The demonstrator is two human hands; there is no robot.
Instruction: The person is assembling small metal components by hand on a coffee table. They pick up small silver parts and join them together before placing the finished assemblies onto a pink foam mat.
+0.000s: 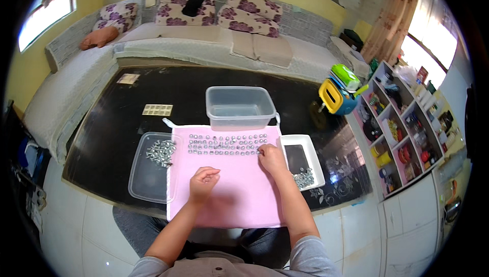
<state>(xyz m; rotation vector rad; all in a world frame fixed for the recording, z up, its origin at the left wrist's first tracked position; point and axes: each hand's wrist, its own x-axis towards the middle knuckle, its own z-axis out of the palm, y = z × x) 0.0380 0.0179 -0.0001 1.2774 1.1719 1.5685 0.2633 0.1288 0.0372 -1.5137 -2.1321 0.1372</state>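
Several rows of small silvery metal nuts (227,145) lie on a pink towel (239,190) in front of me. At the right end of the lowest rows, my right hand (273,159) pinches a nut against the cloth, its fingertips partly covering it. My left hand (202,182) hovers over the towel's left half, fingers curled together; whatever they may hold is hidden. Left of the towel, a shallow clear plastic lid (145,188) carries a heap of short screws (162,153). On the right, a white tray (318,167) has loose nuts (304,178) gathered at its near end.
Beyond the towel stands a clear plastic box (240,123). The black glossy table (183,86) also bears a gold-coloured card (157,110) and, far right, a yellow-and-blue container (332,96) with a green pack on it. A sofa (204,37) and a shelf unit (389,124) surround the table.
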